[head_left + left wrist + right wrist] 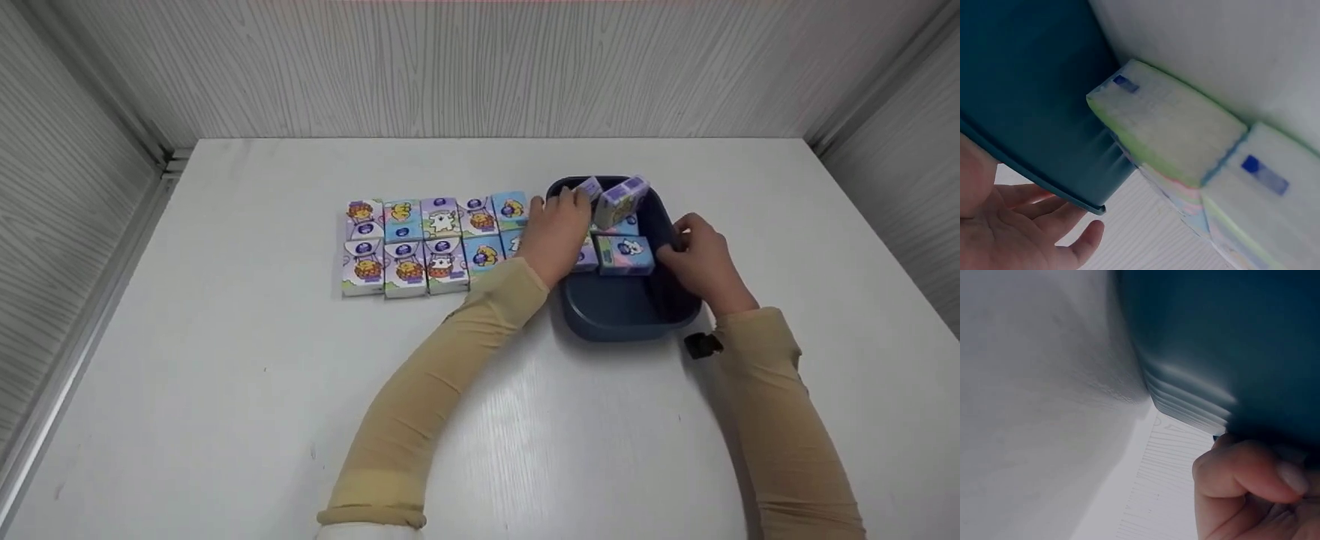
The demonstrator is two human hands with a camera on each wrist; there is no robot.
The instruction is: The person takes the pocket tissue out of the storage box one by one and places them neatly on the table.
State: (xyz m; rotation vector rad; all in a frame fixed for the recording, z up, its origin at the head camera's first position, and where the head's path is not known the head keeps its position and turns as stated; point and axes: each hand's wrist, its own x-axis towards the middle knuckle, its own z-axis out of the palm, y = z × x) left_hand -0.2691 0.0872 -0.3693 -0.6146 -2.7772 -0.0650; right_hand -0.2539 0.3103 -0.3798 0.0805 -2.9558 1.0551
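In the head view my left hand (556,232) reaches over the left rim of a dark blue bin (622,330). Its fingers are at a tilted purple-and-white tissue pack (591,186) inside; the thumb is hidden there. The left wrist view shows the same hand (1027,225) crossing the bin's rim, one finger outside it. On the opposite side, my right hand (705,259) grips the right rim, thumb inward. Another tissue pack (622,201) leans upright near the far end of the bin. A blue tissue pack (627,255) lies flat among others within.
Left of the bin, several cartoon-printed tissue packs (405,259) lie in two tight rows on the white table (225,420). The nearest ones sit close to the bin's left wall. Wood-grain panels (495,67) stand behind and at both sides of the table.
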